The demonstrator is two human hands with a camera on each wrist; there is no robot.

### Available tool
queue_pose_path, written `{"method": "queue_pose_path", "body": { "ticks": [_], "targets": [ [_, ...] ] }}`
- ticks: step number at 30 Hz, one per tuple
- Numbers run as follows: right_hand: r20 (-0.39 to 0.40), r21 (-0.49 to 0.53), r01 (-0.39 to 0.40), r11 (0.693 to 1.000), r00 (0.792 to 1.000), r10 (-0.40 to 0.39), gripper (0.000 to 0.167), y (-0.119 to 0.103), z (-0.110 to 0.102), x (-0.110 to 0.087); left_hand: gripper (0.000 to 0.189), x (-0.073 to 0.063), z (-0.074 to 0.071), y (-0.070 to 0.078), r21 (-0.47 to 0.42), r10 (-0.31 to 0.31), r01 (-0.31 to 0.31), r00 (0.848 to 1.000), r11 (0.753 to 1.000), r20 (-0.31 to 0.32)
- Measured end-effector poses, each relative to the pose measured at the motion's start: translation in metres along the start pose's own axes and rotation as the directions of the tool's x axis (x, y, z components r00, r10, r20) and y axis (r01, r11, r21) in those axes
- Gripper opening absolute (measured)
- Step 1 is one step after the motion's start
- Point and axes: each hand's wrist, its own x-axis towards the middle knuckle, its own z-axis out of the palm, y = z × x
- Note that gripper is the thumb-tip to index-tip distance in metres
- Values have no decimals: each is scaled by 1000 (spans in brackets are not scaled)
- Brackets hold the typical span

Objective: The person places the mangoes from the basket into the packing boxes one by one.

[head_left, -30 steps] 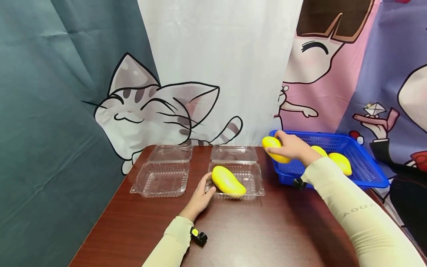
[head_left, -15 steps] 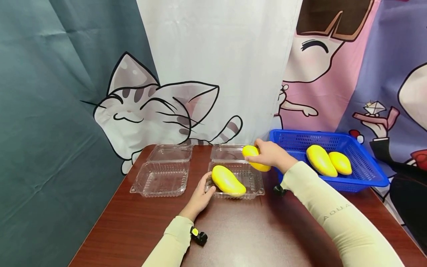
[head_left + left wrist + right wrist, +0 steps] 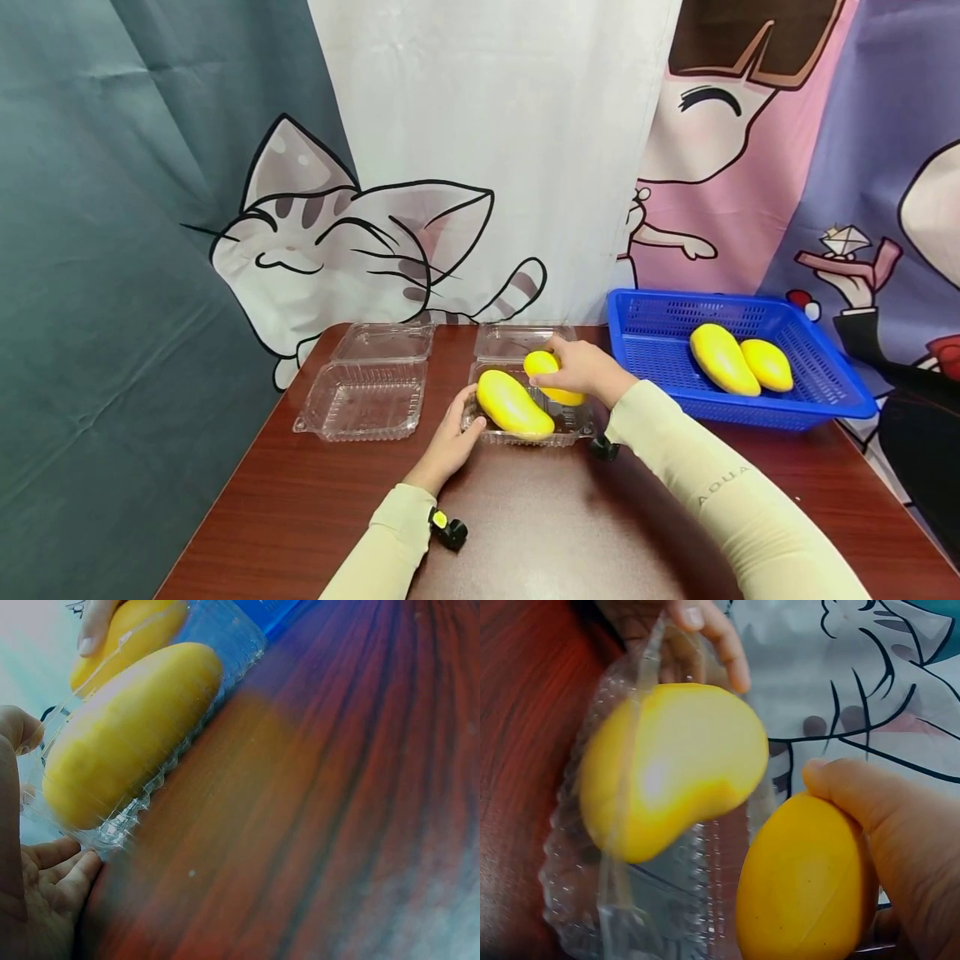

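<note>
My right hand (image 3: 588, 371) holds a yellow mango (image 3: 542, 364) over the right-hand clear plastic clamshell box (image 3: 573, 429). In the right wrist view, the thumb lies along the top of this held mango (image 3: 806, 885). A second mango (image 3: 513, 406) lies slanted inside the same box, at its left side. My left hand (image 3: 450, 442) grips the box's left wall; the left wrist view has this hand (image 3: 52, 892) with fingers low on the outside and the thumb near the rim. The box's lid (image 3: 517, 337) is folded back.
Another clear clamshell box (image 3: 315, 404), lid folded back, stands to the left. At the right is a blue perforated basket (image 3: 652, 400) with two mangoes (image 3: 722, 360) inside. A printed curtain (image 3: 487, 150) hangs behind the wooden table (image 3: 510, 517).
From above the blue basket, my right hand has carried the mango left and down to the right-hand box. My left hand has stayed on the box wall.
</note>
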Motion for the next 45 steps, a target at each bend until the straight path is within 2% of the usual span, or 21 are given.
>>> {"method": "queue_pose_path", "body": {
  "ticks": [5, 10, 15, 21, 29, 36, 45],
  "targets": [
    [47, -27, -22, 999, 999, 23, 74, -2, 9, 2, 59, -3, 0, 10, -22, 1, -1, 1000, 1000, -2],
    [85, -71, -47, 996, 995, 53, 76, -2, 14, 2, 59, -2, 0, 3, -9, 2, -2, 1000, 1000, -1],
    [70, -125, -45, 991, 996, 54, 76, -1, 19, 2, 59, 0, -2, -5, -19, 3, -3, 1000, 1000, 13],
    [50, -159, -31, 987, 998, 39, 81, 2, 27, 3, 58, 0, -3, -3, -28, 11, -11, 1000, 1000, 11],
    [22, -184, -13, 983, 1000, 18, 79, 6, 35, 3, 57, -10, -11, 40, -44, 10, -9, 999, 999, 31],
    [-19, -205, 1, 979, 1000, -5, 65, 9, 39, 2, 56, -9, -12, 43, -39, 13, -12, 999, 999, 37],
    [-46, -222, 10, 975, 999, -21, 56, 9, 42, 0, 57, -9, -12, 43, -37, 15, -14, 999, 999, 38]
  ]
}}
